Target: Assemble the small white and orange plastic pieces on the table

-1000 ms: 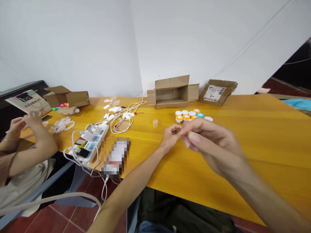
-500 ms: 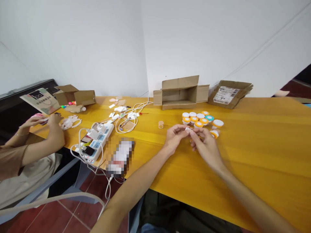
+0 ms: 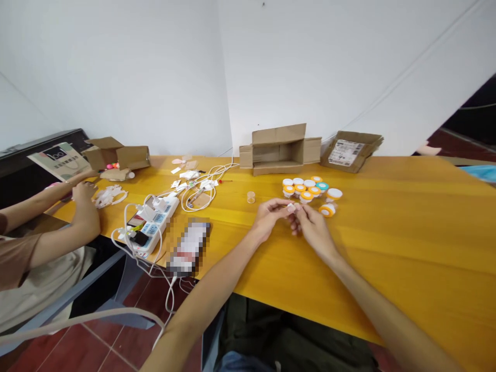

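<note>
My left hand (image 3: 267, 221) pinches a small white piece (image 3: 290, 207) between thumb and fingertips, just above the wooden table. My right hand (image 3: 313, 227) meets it from the other side, its thumb and forefinger closed at the edge of the same piece. What exactly the piece is I cannot make out. Behind my hands stands a cluster of small clear jars with orange and white lids (image 3: 299, 188), among them one teal lid (image 3: 322, 186). An orange-lidded jar (image 3: 327, 210) lies tilted by my right hand. Beyond my left hand sits a small clear cup (image 3: 251, 197).
An open cardboard box (image 3: 277, 168) and a labelled carton (image 3: 351, 151) stand against the wall. To the left are a power strip (image 3: 157, 227) with white cables, a blurred phone (image 3: 189, 247) and paper scraps. Another person's arms (image 3: 73, 206) reach over the table's left end.
My view has shifted slightly right. My right fingers have slid off the face of the white piece to its edge. The other person's far arm has reached toward the small box.
</note>
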`<state>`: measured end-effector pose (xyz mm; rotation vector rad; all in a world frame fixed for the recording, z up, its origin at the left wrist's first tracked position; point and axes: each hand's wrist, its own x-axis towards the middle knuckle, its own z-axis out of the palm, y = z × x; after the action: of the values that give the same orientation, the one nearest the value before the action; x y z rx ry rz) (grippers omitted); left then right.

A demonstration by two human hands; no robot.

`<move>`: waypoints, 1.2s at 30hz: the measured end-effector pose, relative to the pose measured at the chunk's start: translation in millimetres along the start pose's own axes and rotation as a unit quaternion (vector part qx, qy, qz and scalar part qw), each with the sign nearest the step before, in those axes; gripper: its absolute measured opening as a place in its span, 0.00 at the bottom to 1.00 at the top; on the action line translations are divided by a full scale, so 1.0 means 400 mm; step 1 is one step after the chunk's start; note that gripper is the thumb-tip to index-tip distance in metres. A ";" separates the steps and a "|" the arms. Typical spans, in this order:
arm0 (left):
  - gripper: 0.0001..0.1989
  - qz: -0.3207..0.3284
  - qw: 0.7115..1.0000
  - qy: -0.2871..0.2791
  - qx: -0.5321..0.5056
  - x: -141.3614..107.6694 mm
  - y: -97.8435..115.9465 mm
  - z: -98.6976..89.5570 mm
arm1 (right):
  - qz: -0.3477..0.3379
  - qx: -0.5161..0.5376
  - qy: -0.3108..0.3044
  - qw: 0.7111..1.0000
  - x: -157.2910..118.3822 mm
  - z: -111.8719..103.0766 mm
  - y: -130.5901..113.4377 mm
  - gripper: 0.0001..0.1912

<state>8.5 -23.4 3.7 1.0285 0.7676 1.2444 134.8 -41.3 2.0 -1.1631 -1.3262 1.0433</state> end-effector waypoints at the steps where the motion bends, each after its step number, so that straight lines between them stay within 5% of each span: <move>1: 0.18 0.007 1.000 0.006 -0.004 0.000 0.001 -0.001 | 0.003 0.002 -0.003 1.000 0.000 0.004 -0.001 0.33; 6: 0.15 0.010 0.999 0.039 -0.010 0.006 0.004 -0.005 | 0.004 0.006 -0.017 1.000 -0.005 0.021 -0.011 0.34; 15: 0.19 -0.009 0.999 -0.037 -0.022 -0.002 0.020 -0.005 | -0.013 -0.014 0.023 1.000 -0.009 0.033 -0.015 0.34; 28: 0.15 -0.013 0.998 -0.052 -0.024 -0.006 0.035 -0.017 | 0.040 0.087 0.024 0.995 -0.031 0.047 -0.029 0.36; 33: 0.12 0.062 0.995 0.016 0.075 0.002 0.043 -0.033 | 0.048 0.104 -0.013 0.993 -0.040 0.049 -0.029 0.34; 36: 0.07 0.128 0.970 0.066 0.196 0.010 0.049 -0.068 | 0.042 0.089 -0.037 0.994 -0.039 0.049 -0.024 0.33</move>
<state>-23.0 -13.8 12.1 1.4094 1.0364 1.4240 114.3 -57.6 7.6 -1.0626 -1.2232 1.2497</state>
